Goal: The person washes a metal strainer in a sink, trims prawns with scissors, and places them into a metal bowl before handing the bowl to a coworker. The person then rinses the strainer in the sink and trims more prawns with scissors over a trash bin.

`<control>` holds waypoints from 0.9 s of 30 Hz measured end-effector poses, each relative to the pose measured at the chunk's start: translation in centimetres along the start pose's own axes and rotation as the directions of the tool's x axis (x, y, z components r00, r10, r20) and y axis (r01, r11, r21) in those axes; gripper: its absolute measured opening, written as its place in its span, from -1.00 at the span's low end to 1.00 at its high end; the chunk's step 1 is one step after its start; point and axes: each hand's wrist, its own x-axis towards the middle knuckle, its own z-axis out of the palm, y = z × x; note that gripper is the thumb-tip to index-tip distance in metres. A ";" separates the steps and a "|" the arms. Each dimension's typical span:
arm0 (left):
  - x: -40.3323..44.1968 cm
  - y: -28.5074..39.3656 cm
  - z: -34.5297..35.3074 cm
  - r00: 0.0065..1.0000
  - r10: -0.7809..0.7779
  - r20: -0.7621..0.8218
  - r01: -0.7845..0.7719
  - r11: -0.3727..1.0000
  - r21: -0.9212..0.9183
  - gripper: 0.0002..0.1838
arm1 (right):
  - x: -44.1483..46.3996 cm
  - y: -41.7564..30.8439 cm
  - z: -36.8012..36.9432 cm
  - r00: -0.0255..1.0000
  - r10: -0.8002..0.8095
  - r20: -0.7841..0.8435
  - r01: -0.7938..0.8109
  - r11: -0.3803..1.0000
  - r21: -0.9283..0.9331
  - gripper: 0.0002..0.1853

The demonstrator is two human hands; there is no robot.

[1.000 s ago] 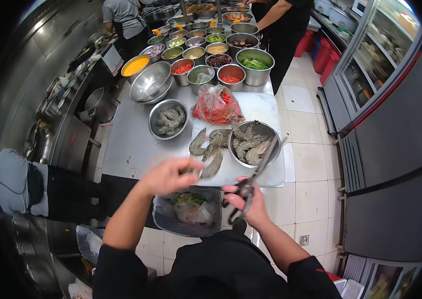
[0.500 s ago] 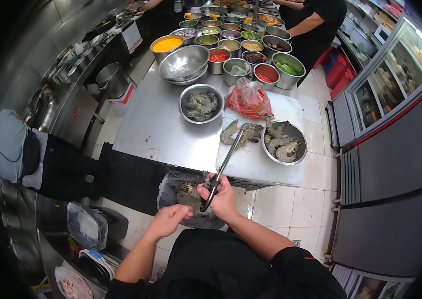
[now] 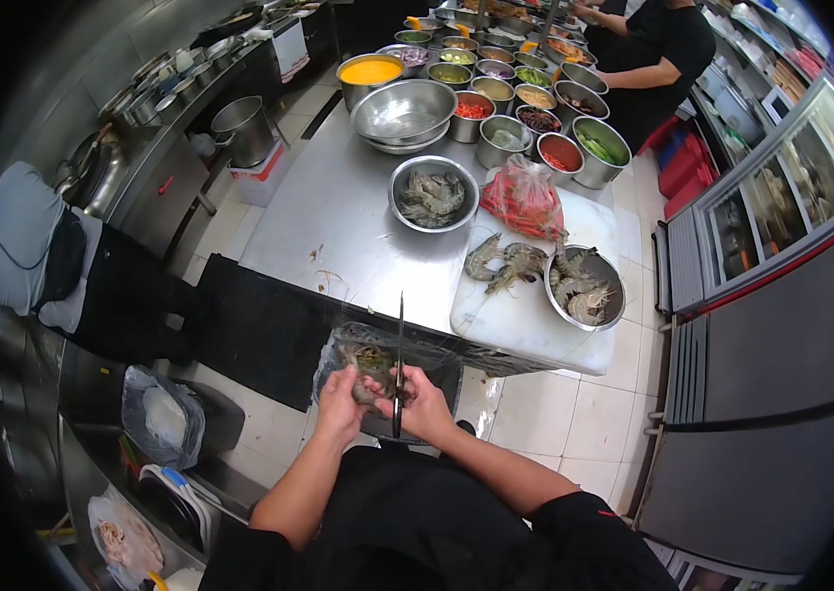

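Note:
Over the lined bin (image 3: 445, 379), my left hand (image 3: 339, 405) grips a prawn (image 3: 366, 386) between its fingers. My right hand (image 3: 425, 406) is wrapped round the handles of dark scissors (image 3: 399, 364), whose blades point away from me beside the prawn. Several raw prawns (image 3: 515, 262) lie on the white cutting board (image 3: 496, 320). A steel bowl of prawns (image 3: 584, 288) stands at the board's right side, and another bowl of prawns (image 3: 433, 195) is on the steel table (image 3: 289, 231). Next to that bowl lies a clear bag of red chillies (image 3: 523, 197).
Many steel pots of cut ingredients (image 3: 536, 97) fill the table's far part, with empty-looking bowls (image 3: 404, 111) beside them. A person in grey (image 3: 28, 231) is at the left; another in black (image 3: 668, 59) stands at the far right. A fridge (image 3: 781, 295) borders the right.
The prawn has come off the board and is now over the bin between my hands. The scissors have swung upright in view. The camera view has shifted, moving the table rightward.

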 end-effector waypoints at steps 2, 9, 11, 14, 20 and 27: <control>0.4 1.6 -2.4 0.995 0.090 -0.034 -0.091 0.995 -0.037 -0.86 | -0.5 0.3 -1.2 0.998 0.035 0.052 -0.027 0.989 -0.143 -0.35; -0.4 9.6 -9.4 0.976 0.160 -0.150 -0.106 0.942 0.319 -0.82 | -2.5 1.5 -6.9 0.884 0.377 0.276 -0.156 0.795 -0.586 -0.14; -0.2 8.5 -9.5 0.977 0.105 -0.184 -0.008 0.886 0.463 -0.80 | -3.1 3.2 -7.1 0.824 0.452 0.343 -0.193 0.792 -0.579 -0.09; 1.2 4.8 -8.4 0.993 0.006 -0.119 0.041 0.918 0.393 -0.72 | -3.5 7.9 -6.1 0.711 0.497 0.498 -0.397 0.868 -0.298 0.01; 1.3 1.6 -2.9 0.991 -0.132 -0.006 0.127 0.941 0.315 -0.59 | -2.7 4.0 -4.5 0.703 0.350 0.619 -0.369 0.924 -0.102 -0.13; -0.2 -0.1 -1.0 0.985 -0.155 0.077 0.108 0.898 0.427 -0.58 | -2.3 4.1 -3.7 0.791 0.270 0.549 -0.313 0.950 -0.016 -0.23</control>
